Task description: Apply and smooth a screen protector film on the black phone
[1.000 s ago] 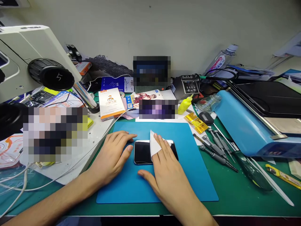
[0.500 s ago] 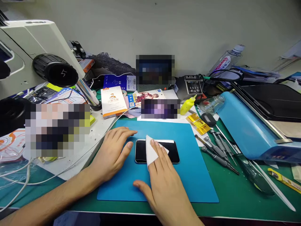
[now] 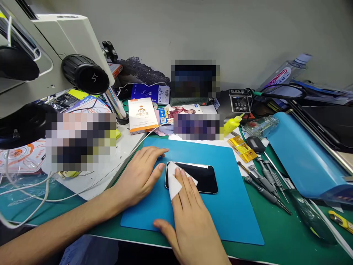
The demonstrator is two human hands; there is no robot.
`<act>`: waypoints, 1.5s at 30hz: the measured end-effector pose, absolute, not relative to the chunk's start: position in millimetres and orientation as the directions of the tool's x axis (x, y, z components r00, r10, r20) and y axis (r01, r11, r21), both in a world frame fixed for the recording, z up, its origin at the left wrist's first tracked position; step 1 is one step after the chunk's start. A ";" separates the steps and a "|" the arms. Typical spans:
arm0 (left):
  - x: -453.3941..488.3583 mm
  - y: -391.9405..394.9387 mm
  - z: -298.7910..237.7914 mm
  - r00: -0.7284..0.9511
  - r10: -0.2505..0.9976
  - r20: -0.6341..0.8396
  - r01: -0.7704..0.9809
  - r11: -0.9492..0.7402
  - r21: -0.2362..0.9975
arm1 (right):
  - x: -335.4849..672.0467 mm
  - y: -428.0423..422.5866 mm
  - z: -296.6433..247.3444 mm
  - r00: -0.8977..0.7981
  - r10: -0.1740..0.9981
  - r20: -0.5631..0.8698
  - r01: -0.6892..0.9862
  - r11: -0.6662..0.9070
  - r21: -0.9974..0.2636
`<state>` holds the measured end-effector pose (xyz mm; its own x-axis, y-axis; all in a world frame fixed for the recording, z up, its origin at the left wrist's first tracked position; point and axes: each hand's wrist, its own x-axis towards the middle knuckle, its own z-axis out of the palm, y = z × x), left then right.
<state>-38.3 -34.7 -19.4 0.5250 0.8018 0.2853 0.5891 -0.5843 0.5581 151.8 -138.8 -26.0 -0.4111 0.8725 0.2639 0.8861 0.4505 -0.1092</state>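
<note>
At the upper left we see a white instrument head (image 3: 74, 40) with a black knob (image 3: 85, 74), hiding part of the bench behind it. A white-and-orange box (image 3: 142, 114) and a yellow bottle (image 3: 232, 126) stand beyond the blue mat (image 3: 234, 217); screwdrivers (image 3: 267, 195) lie to its right. On the mat rests a phone (image 3: 208, 178), dark face up, its left part covered by a white cloth (image 3: 174, 184). The right hand (image 3: 194, 217), flat with thumb spread, presses the cloth against it. The left hand (image 3: 142, 175), loosely curved and holding nothing, lies just beside the phone's left end. Compared with one second earlier, we find the cloth shifted leftward across the phone.
</note>
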 end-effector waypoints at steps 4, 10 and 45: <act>-39.3 -35.1 -18.0 0.535 0.797 0.281 0.578 -0.588 0.566 | 149.0 -142.1 -25.2 -0.454 0.853 0.256 0.863 0.493 -0.110; -42.7 -34.0 -18.6 0.528 0.729 0.436 0.576 -0.684 0.448 | 130.3 -112.4 -28.8 -0.379 0.898 0.225 0.891 0.420 -0.173; -42.3 -35.9 -17.4 0.522 0.741 0.423 0.625 -0.670 0.402 | 172.9 -141.9 -28.5 -0.379 0.899 0.220 0.908 0.407 -0.102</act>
